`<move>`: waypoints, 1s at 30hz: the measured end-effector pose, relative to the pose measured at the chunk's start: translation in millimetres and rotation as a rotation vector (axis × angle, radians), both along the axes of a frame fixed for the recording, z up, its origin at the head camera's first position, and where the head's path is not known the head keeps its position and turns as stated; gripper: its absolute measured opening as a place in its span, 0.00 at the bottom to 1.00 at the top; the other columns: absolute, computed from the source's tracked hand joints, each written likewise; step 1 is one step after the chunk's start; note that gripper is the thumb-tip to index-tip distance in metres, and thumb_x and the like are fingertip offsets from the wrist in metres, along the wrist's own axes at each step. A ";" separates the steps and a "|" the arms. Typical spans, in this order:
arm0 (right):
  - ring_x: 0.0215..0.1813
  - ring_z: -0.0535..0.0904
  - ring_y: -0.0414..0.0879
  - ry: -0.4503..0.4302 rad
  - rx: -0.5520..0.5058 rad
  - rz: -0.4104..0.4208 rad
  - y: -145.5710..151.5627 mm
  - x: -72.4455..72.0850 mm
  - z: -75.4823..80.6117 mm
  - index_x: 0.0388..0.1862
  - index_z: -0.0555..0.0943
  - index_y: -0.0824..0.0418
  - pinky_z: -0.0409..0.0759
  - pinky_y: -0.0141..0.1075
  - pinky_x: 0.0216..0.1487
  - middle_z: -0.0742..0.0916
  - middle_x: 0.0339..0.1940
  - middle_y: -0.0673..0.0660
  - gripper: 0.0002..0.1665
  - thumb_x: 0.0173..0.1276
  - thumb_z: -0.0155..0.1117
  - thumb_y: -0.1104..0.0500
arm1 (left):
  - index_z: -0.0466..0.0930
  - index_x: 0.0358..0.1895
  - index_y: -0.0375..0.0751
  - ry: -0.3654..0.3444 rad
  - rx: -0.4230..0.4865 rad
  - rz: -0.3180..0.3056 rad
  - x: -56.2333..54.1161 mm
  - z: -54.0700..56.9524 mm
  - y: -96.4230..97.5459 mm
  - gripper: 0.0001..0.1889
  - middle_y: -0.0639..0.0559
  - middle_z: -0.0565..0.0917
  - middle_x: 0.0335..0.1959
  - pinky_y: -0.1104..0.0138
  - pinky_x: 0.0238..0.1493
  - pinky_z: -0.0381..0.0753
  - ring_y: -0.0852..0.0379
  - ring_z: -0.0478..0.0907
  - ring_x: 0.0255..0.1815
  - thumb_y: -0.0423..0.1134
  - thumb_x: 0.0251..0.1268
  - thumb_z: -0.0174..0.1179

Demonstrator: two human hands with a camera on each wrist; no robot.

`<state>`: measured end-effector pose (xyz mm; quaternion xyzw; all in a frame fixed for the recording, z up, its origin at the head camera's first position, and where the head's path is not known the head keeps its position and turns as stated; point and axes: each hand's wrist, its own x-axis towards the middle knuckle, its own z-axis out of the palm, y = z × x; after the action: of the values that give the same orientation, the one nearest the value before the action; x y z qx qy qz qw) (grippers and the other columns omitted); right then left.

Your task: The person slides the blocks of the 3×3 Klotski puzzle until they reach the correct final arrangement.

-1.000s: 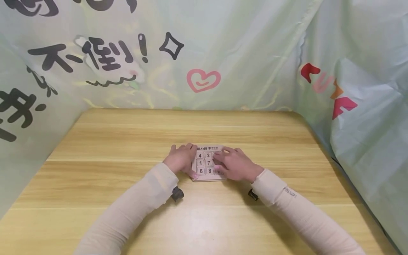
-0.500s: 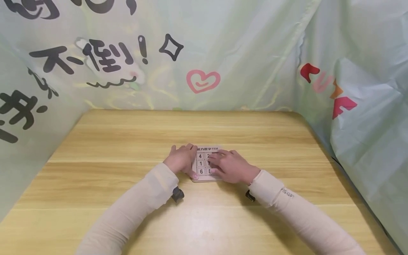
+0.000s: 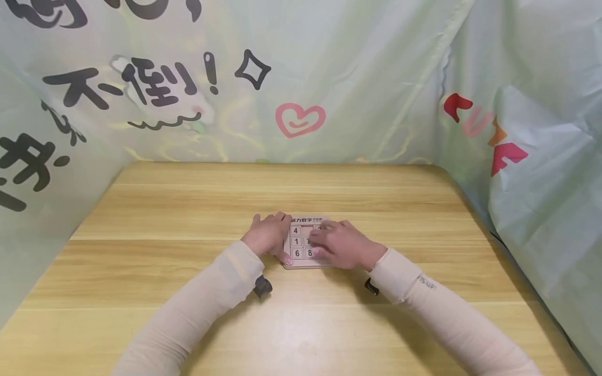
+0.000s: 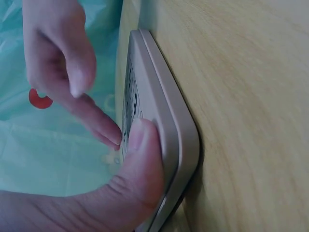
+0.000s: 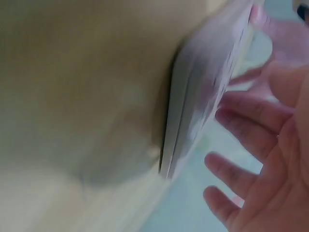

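A pale number slide puzzle [image 3: 301,263] lies flat on the wooden table, its square tiles marked with black digits. My left hand [image 3: 268,234] grips its left side, with the thumb [image 4: 137,169] pressed on the near corner in the left wrist view. Over the right part of the puzzle, my right hand [image 3: 345,244] reaches in with extended, slightly bent fingers [image 5: 246,108] whose tips are at the tiles. An empty slot shows in the middle of the top row, between tile 4 [image 3: 295,230] and a partly covered tile. The right-hand tiles are mostly hidden.
The wooden table [image 3: 188,203] surrounds the puzzle. Behind it hangs a pale green printed cloth [image 3: 367,78], which also closes off both sides. Small black devices [image 3: 262,287] sit under both wrists.
Tile 2 has slid right from the top row's middle, leaving an empty slot there. My right hand shifted left over the tiles, then slightly back right. My left hand keeps its place.
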<state>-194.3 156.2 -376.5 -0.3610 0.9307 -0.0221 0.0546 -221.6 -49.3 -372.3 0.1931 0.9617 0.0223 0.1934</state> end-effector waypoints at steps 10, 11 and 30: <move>0.68 0.68 0.62 -0.011 -0.025 0.054 -3.1 6.6 -0.5 0.62 0.79 0.59 0.70 0.61 0.60 0.80 0.62 0.56 0.24 0.73 0.56 0.49 | 0.58 0.72 0.38 0.009 0.001 -0.004 -0.1 -0.4 -0.4 0.60 0.43 0.63 0.71 0.39 0.70 0.51 0.41 0.63 0.68 0.62 0.33 0.76; 0.68 0.68 0.62 -0.001 -0.018 0.051 -4.2 5.7 -1.3 0.63 0.78 0.58 0.70 0.61 0.60 0.80 0.63 0.56 0.25 0.73 0.56 0.48 | 0.57 0.72 0.38 0.007 0.001 -0.003 -0.2 -0.6 -0.4 0.60 0.43 0.63 0.71 0.39 0.70 0.51 0.41 0.63 0.69 0.62 0.33 0.76; 0.66 0.71 0.58 0.010 -0.005 0.047 -16.2 -4.7 1.2 0.55 0.83 0.57 0.70 0.59 0.61 0.84 0.56 0.54 0.20 0.73 0.55 0.47 | 0.56 0.73 0.38 0.000 0.007 -0.007 -0.3 -1.3 -1.9 0.61 0.43 0.62 0.72 0.39 0.70 0.51 0.41 0.62 0.69 0.63 0.33 0.76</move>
<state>-199.1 139.9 -375.3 -0.3830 0.9222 -0.0213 0.0496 -221.9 -51.1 -373.5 0.1972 0.9609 0.0250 0.1928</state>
